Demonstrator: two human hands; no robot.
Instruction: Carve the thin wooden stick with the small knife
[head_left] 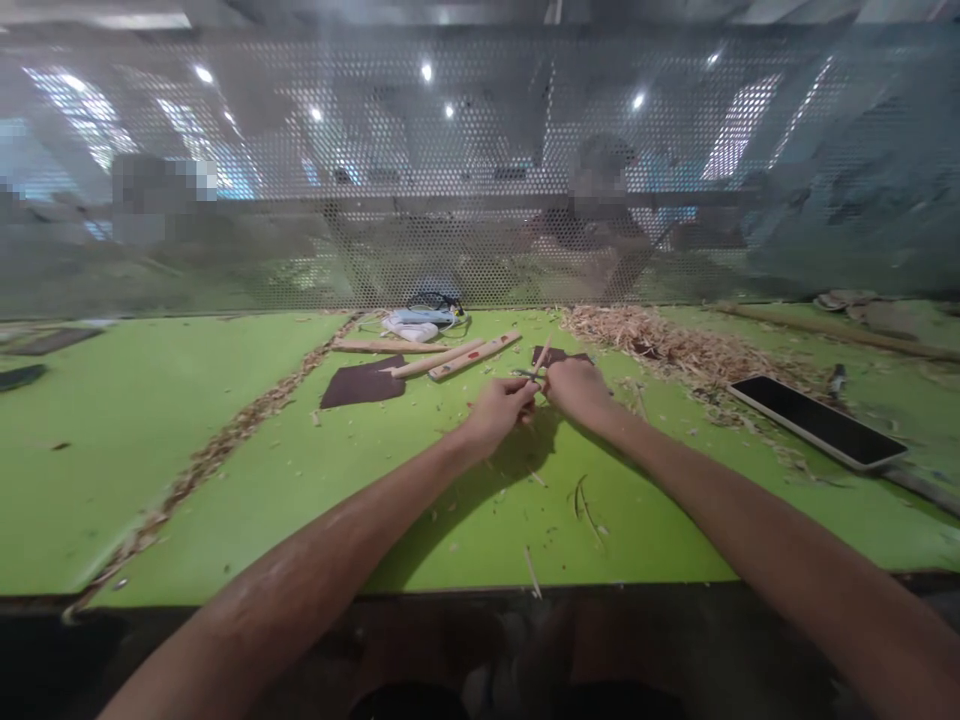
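Note:
My left hand (506, 405) is closed, its fingertips pinching the lower end of a slim pale wooden stick (543, 355) that points up and away. Right beside it, my right hand (577, 388) is closed in a fist. From this fist a small dark blade (529, 374), which looks like a carving knife, reaches left across the stick; its handle is hidden in the fingers. Both hands meet just above the green table (480, 520). Behind the right hand lies a small dark sandpaper piece (577, 357).
Left of the hands lie a larger sandpaper sheet (364, 382) and several wooden pieces, one a flat strip with red marks (476, 355). Wood shavings (667, 340) are heaped at the right, near a phone (817, 420). A perforated screen (465, 200) stands behind, with people beyond it.

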